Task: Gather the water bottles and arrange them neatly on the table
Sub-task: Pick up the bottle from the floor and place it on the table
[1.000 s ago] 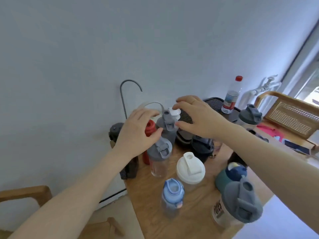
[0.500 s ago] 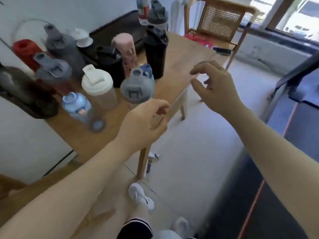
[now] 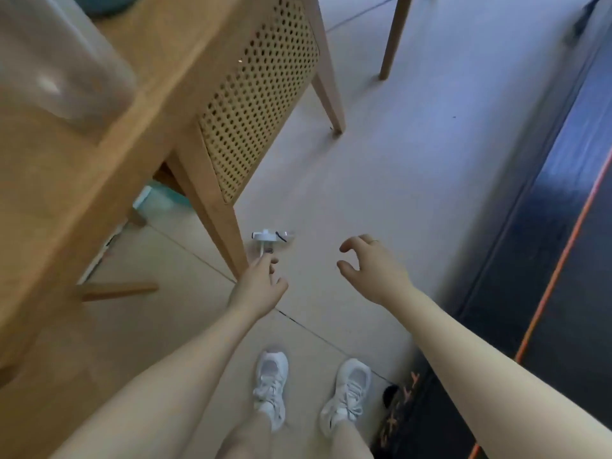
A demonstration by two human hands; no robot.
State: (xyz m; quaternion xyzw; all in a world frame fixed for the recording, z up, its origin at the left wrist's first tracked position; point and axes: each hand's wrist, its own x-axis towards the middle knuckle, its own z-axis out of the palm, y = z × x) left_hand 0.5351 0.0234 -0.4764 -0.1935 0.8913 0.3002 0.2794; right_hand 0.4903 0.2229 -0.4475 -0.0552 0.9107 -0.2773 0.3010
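Both hands [image 3: 261, 286] [image 3: 371, 270] open, bottle [image 3: 273, 236] just beyond left fingertips.

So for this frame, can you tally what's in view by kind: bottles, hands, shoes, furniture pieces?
Bottles: 2, a clear bottle lying on the floor and a blurred clear bottle on the table
Hands: 2, left hand, right hand
Shoes: 2, left shoe, right shoe
Furniture: 2, table, chair
Total: 8

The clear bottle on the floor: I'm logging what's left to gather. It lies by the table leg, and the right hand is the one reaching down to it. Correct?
Not quite. In the head view the left hand reaches the clear bottle by the table leg; the right hand hovers open, apart from it.
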